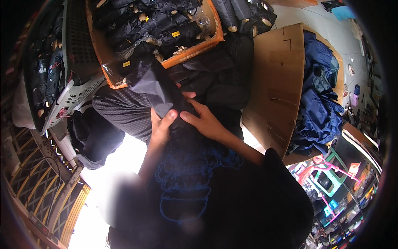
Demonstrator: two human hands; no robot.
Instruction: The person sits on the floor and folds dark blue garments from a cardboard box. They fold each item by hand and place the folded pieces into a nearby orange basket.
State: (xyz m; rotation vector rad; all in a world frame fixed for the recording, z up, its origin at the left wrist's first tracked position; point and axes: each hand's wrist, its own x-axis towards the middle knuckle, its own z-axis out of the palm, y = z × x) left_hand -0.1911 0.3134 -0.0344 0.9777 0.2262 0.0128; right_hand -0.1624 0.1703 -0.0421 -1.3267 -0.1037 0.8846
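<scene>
Both my hands are closed on a piece of thin black fabric [151, 87], held above my lap. My left hand [161, 128] pinches its near edge with the thumb on top. Close beside it on the right, my right hand [207, 121] grips the same fabric, its thumb nearly meeting the left one. Some of the fingers are hidden behind the cloth. The fabric's far end reaches to the near edge of an orange-rimmed box [188, 55]. Inside that box lie rows of black bundles [145, 31], several with small yellow tags.
To the right stands an open cardboard box [271, 87] with crumpled navy fabric [317, 112] in it. A grey plastic basket [83, 45] of dark bundles is at the left, near a metal lattice gate [37, 178]. A green stool [331, 174] stands at the lower right.
</scene>
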